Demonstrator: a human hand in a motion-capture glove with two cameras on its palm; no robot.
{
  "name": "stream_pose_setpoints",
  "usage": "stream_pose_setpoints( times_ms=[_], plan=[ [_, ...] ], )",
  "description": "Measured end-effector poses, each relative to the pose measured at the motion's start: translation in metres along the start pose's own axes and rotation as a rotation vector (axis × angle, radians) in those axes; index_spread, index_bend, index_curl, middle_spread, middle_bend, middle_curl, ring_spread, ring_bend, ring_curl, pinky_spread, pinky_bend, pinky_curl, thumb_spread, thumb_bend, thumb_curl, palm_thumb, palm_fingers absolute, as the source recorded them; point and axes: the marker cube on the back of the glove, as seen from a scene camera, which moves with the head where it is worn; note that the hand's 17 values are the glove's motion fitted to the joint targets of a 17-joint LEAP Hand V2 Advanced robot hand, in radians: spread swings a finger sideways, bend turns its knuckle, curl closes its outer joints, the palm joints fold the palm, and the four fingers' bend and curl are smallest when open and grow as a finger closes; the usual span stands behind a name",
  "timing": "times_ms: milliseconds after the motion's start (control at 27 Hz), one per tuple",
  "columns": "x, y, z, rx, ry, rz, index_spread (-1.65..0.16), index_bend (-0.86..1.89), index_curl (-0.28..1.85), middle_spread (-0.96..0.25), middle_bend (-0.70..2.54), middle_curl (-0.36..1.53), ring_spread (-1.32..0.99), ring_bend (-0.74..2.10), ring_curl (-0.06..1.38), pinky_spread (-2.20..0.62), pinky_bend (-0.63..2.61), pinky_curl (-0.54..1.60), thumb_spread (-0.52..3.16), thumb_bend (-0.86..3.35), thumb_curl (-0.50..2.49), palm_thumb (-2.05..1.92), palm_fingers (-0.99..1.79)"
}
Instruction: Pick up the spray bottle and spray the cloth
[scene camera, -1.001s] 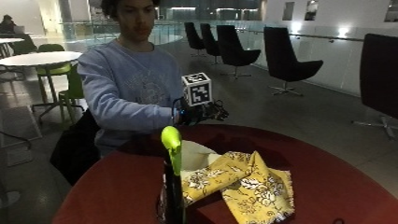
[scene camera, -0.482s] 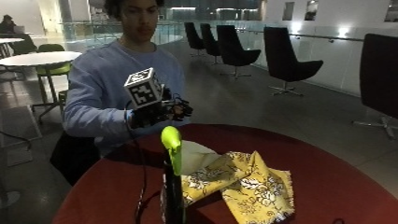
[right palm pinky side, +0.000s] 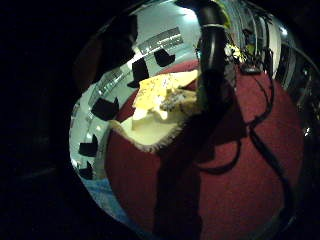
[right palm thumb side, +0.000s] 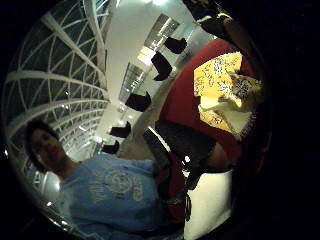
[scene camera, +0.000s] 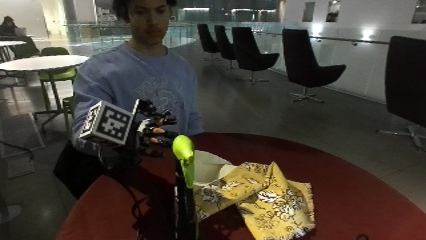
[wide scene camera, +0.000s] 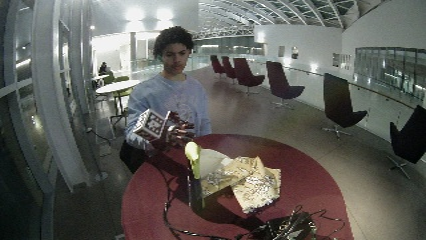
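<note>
A dark spray bottle (scene camera: 185, 205) with a yellow-green spray head (scene camera: 183, 154) stands upright on the round red table (scene camera: 346, 200). Right beside it lies a crumpled yellow patterned cloth (scene camera: 269, 200) with a plain cream part (scene camera: 208, 165). My gloved right hand (scene camera: 152, 134) hovers above the table's far edge, just beyond the spray head, fingers spread toward it and holding nothing. In the wide view, the hand (wide scene camera: 178, 131) is a little above the bottle (wide scene camera: 194, 167). The little finger side palm view shows the bottle (right palm pinky side: 212, 60) standing against the cloth (right palm pinky side: 157, 97).
Dark cables and a black device (wide scene camera: 286, 229) lie at the table's near edge. A cable (right palm pinky side: 267, 150) runs over the red tabletop (right palm pinky side: 235, 200). Black chairs (scene camera: 303, 67) stand on the floor behind, away from the table.
My hand has moved across from above the cloth's far side to beside the spray head, and dropped slightly. The bottle and cloth have stayed put.
</note>
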Motion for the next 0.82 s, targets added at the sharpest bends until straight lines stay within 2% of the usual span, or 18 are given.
stream_pose_setpoints(
  times_ms=[259,556,815],
  plan=[
    [0.042,-0.018,-0.019,0.084,-0.164,0.184,-0.41,0.13,0.3,-0.06,0.21,0.36,-0.01,0.28,0.29,0.21,0.23,0.3,1.08,-0.02,0.25,0.48,0.6],
    [0.087,-0.053,-0.017,0.162,-0.159,0.354,-0.4,0.13,0.29,-0.05,0.21,0.37,0.0,0.29,0.3,0.21,0.22,0.32,1.08,-0.02,0.26,0.48,0.6],
    [0.12,-0.085,-0.004,0.131,-0.136,0.465,-0.39,0.12,0.28,-0.04,0.21,0.37,0.0,0.3,0.31,0.21,0.23,0.33,1.07,-0.02,0.27,0.49,0.59]
  ],
)
